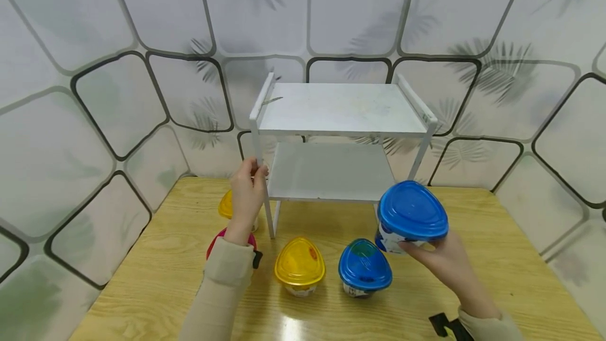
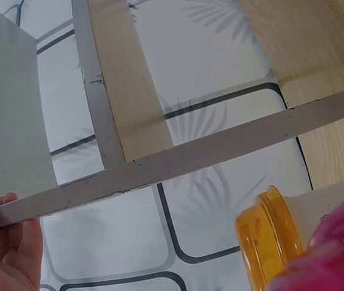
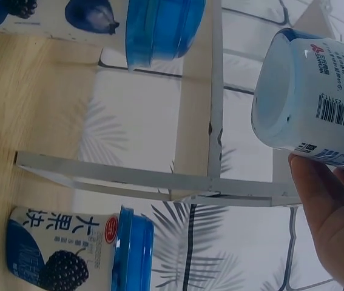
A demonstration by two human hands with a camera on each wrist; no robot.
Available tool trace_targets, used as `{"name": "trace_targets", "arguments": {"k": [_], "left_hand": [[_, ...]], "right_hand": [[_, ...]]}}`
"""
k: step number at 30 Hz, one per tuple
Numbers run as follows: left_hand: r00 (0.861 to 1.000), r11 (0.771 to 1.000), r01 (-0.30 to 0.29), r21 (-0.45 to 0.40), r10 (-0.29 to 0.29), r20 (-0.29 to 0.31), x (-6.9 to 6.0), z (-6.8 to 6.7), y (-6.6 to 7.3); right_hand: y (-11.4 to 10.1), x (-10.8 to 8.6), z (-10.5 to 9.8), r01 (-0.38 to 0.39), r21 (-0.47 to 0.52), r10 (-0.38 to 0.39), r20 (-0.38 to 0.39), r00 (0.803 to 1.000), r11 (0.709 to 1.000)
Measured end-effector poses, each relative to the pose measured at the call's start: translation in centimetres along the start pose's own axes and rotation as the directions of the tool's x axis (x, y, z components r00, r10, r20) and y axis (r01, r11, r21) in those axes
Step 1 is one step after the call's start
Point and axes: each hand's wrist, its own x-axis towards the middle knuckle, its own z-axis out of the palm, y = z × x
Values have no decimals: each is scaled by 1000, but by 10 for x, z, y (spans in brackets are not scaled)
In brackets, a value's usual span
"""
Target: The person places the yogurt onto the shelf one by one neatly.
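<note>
"The right hand [image 1: 448, 261], what does it grasp?"
"A blue-lidded tub [image 1: 413, 210], raised above the wooden table [image 1: 156, 262] (near the right side of the white shelf [image 1: 336, 107])."
"And the left hand [image 1: 246, 192]?"
"It pinches the shelf's front left post [image 2: 220, 144]."

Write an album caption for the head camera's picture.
Left hand grips the white rack post; right hand holds a blue-lidded tub above the wooden table.

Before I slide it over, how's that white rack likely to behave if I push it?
The white rack will probably move as one stiff piece, given its straight legs and flat shelves. Pushed near the top, it may tip, since those legs look slim. The left hand pinching one of them might help steady it.
</note>
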Motion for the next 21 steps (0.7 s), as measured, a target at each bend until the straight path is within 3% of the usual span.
{"name": "trace_targets", "arguments": {"k": [21], "left_hand": [[1000,1000,2,-1,-2,15,2,-1,1]], "right_hand": [[-11,14,30,-32,66,27,79,997,997]]}}
